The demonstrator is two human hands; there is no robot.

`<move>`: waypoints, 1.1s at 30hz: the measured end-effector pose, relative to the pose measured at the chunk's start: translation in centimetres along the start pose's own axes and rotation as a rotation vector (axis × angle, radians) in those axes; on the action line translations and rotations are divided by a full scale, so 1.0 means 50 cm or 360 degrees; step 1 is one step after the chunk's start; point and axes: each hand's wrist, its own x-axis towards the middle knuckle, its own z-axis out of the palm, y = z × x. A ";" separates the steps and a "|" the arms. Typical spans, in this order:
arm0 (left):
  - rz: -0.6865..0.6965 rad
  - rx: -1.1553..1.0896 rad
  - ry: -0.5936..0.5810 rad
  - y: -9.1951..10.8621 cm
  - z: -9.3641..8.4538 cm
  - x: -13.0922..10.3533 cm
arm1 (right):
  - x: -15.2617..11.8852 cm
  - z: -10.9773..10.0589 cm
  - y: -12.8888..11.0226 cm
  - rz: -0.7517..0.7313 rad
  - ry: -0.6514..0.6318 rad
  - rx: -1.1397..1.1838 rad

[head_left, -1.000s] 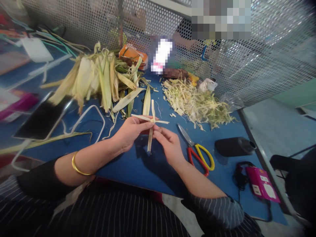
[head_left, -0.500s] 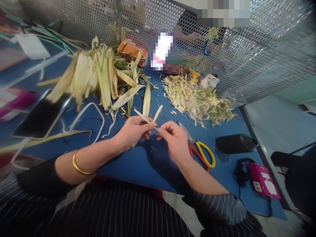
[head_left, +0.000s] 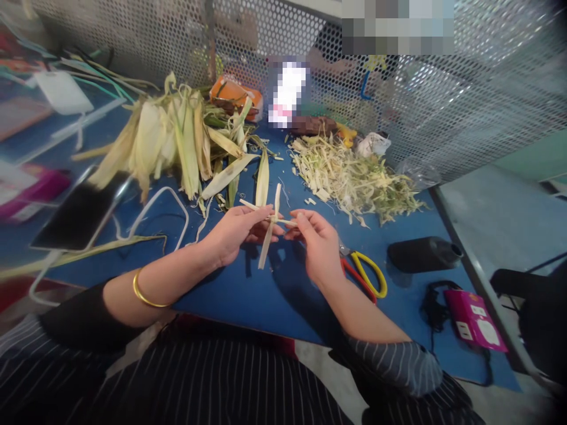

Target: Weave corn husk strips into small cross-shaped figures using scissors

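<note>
Between my hands, above the blue table (head_left: 239,301), is a cross of folded corn husk strips (head_left: 266,251) with a small knot at its middle. My left hand (head_left: 243,227) is closed on the strips, thumb on top near the knot. My right hand (head_left: 312,236) pinches the strip that points right. One strip stands up and another hangs down toward me. Scissors (head_left: 370,274) with red and yellow handles lie beside my right hand, their blades partly hidden by it.
A heap of corn husks (head_left: 153,136) lies back left, shredded husk (head_left: 349,177) back right. A black bottle (head_left: 420,255) and a magenta power strip (head_left: 476,321) are at right. A black phone (head_left: 80,209) and a white cable (head_left: 177,203) lie left. A perforated metal screen (head_left: 248,35) stands behind.
The husk strips, bunched in a V at my fingertips before, now spread out as a cross. My right hand has shifted slightly and grips the right-hand strip.
</note>
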 end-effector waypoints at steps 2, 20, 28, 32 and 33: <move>0.0026 0.0001 0.0025 0.000 0.000 -0.001 | 0.002 -0.001 0.002 0.0003 -0.0050 -0.0044; 0.0110 -0.0078 0.0110 -0.010 -0.003 0.005 | 0.023 -0.009 0.019 -0.0209 0.0303 -0.0048; 0.0231 -0.0158 0.0156 -0.023 0.002 0.008 | -0.002 0.007 0.009 -0.0030 -0.0315 -0.0256; 0.0212 -0.0168 0.0110 -0.025 0.006 0.006 | -0.012 0.014 0.002 0.0032 -0.0491 -0.0229; 0.0209 -0.0161 0.0108 -0.024 0.007 0.005 | -0.012 0.013 0.000 0.0017 -0.0457 -0.0224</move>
